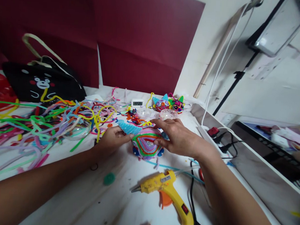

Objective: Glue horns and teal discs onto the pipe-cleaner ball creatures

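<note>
Left hand [112, 138] pinches the blue piece [128, 127]; right hand [179, 138], its grip spread, covers the striped dome [144, 145]; uneven pressure could tip it.

White table [90, 203] — pipe cleaners [46, 124], yellow glue gun [168, 190], black bag [43, 81] on it.

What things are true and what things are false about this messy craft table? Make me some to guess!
1. The left hand holds a blue fuzzy triangle. True.
2. The right hand holds the glue gun. False: it rests on the striped round piece; the gun lies on the table.
3. The glue gun is yellow. True.
4. The bear bag is white. False: it is black.
</note>
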`<state>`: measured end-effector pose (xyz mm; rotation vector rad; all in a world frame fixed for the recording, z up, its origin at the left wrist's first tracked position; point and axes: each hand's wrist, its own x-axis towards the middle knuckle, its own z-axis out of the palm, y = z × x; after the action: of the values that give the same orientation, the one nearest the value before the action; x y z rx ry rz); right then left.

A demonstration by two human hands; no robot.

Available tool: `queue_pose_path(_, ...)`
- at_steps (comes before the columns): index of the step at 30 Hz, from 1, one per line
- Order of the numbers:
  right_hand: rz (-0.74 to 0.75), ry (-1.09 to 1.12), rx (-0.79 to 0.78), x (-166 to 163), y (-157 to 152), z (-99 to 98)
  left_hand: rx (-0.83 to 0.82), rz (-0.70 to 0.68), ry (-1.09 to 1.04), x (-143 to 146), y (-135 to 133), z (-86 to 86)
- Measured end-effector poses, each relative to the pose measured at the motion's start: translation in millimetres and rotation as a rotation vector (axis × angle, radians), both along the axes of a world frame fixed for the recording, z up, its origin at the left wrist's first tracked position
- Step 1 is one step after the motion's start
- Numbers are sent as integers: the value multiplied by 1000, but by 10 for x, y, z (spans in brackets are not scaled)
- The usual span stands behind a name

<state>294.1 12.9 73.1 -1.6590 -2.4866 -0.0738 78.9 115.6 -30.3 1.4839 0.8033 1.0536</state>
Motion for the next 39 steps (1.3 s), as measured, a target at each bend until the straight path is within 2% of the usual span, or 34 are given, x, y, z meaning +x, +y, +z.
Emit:
queue_pose_path(6, 8, 15, 4, 3, -2, -3, 3, 33, 21, 12, -18, 50)
queue_pose_path(17, 11, 24, 6, 15, 0, -17, -15, 1, 5, -34, 28, 0)
queue_pose_path(24, 15, 28, 1, 17, 6, -24, 26, -19, 23, -45, 43, 17)
queue_pose_path(32, 11, 20, 3, 19, 12, -27, 72, 58, 76, -68, 23, 88)
queue_pose_path(39, 16, 16, -6, 10, 2, -19, 108, 29, 63, -85, 25, 87)
